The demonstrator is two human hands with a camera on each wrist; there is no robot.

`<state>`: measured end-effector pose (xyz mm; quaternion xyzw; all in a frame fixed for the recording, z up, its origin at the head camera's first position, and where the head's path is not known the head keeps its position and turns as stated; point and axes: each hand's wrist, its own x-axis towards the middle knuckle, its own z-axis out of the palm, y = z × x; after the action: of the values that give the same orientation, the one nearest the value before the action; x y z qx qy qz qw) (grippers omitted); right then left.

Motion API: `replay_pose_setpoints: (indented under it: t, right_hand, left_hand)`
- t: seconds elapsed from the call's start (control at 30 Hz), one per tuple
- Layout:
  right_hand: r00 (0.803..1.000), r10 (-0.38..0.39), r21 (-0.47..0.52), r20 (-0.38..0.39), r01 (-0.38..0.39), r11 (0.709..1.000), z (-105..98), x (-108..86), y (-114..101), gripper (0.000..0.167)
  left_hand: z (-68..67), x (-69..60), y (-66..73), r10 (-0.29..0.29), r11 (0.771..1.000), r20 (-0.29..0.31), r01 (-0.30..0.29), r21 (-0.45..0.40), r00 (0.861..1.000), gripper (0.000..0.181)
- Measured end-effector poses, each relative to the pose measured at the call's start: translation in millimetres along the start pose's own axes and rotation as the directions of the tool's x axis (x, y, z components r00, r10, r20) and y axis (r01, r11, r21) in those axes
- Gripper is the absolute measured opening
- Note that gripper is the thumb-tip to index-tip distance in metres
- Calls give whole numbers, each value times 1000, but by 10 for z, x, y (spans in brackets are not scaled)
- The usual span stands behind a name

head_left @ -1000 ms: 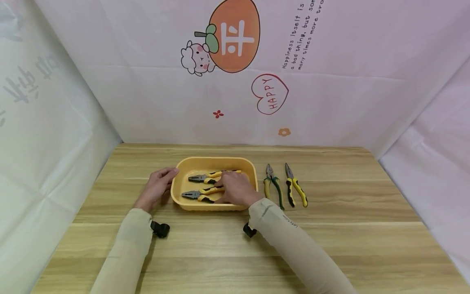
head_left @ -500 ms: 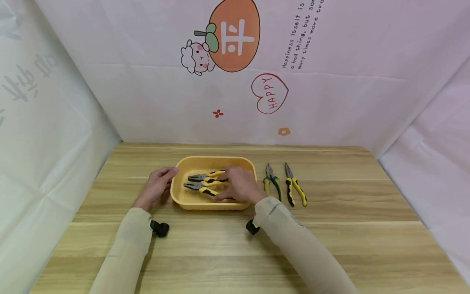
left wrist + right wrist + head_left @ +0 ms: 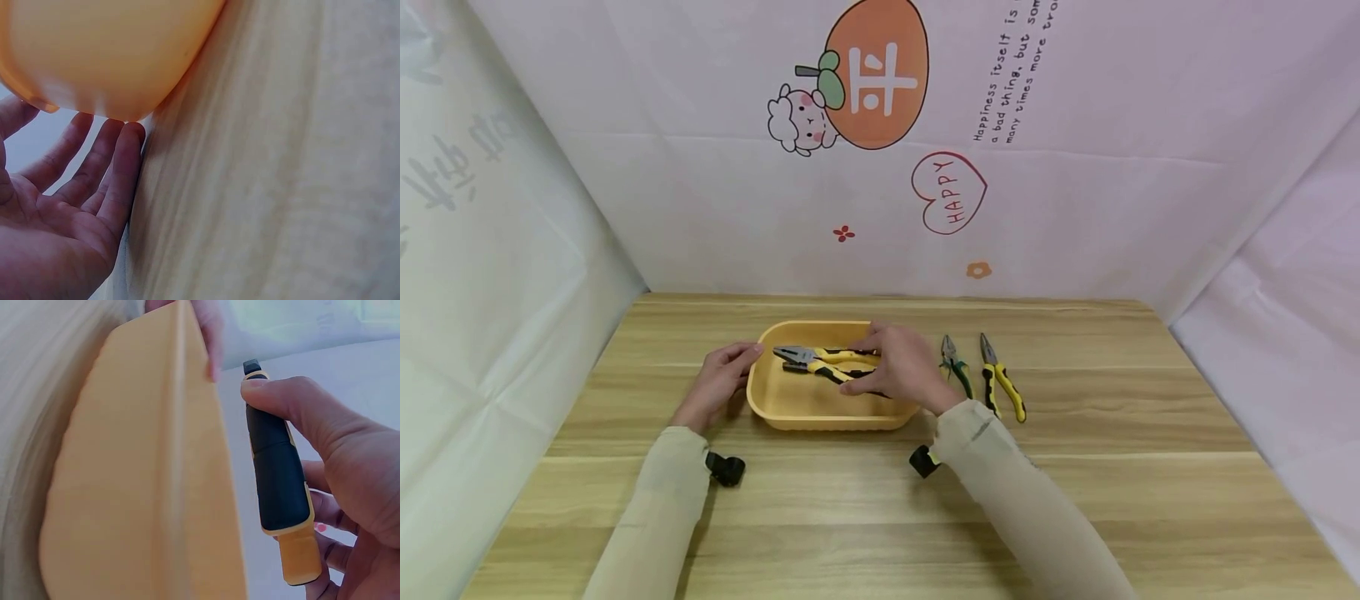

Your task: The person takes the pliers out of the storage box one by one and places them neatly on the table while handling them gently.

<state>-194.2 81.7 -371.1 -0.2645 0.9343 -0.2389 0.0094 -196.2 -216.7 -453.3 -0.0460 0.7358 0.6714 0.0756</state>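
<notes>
"Handling pliers seems the step: in the head view the right hand (image 3: 906, 367) holds the upper pliers (image 3: 817, 364) by the handles over the yellow tray (image 3: 827, 422), the second pliers (image 3: 792, 367) partly hidden beneath"

"And the next move?"

"I'd say it calls for a firm grip and a path clear of the tray's wall and that lower tool; whether the two touch, I cannot tell"

"Does the left wrist view add anything?"

"It does: the left hand (image 3: 65, 231), its fingers loosely bent, rests fingertips against the tray's outer wall, gripping no tool; from above most of those fingers are hidden"

"Then the right wrist?"

"There the thumb presses the black sleeve (image 3: 278, 469) of a handle, the fingers curled behind; the wall blocks the tray's inside, which only the head view shows"
</notes>
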Motion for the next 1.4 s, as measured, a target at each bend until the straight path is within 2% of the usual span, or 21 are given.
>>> replay_pose_setpoints:
  t: [0.17, 0.3, 0.63, 0.83, 1.17, 1.4]
  right_hand:
    - [999, 38, 48, 5, -38, 998, -120, -28, -52, 67]
    - [999, 36, 68, -3, -35, 997, -210, -55, -103, 67]
    - [998, 23, 38, -53, -21, 999, -342, -114, -153, 66]
    - [998, 19, 85, -68, -13, 996, -403, -154, -86, 67]
    - [994, 67, 14, -87, -66, 998, -547, -273, 98, 67]
    - [990, 67, 29, -126, -64, 998, -619, -390, 285, 67]
  left_hand:
    - [9, 9, -5, -4, 1000, -6, 4, -14, 1000, 55]
    - [12, 5, 5, -14, 1000, -13, 14, -14, 1000, 55]
    - [11, 0, 8, -3, 1000, -5, 3, -2, 1000, 56]
    - [14, -18, 21, 4, 1000, 0, -4, -22, 1000, 55]
    - [0, -13, 12, 21, 1000, 8, -20, -19, 1000, 56]
    - [-10, 4, -5, 15, 1000, 5, -14, -11, 1000, 57]
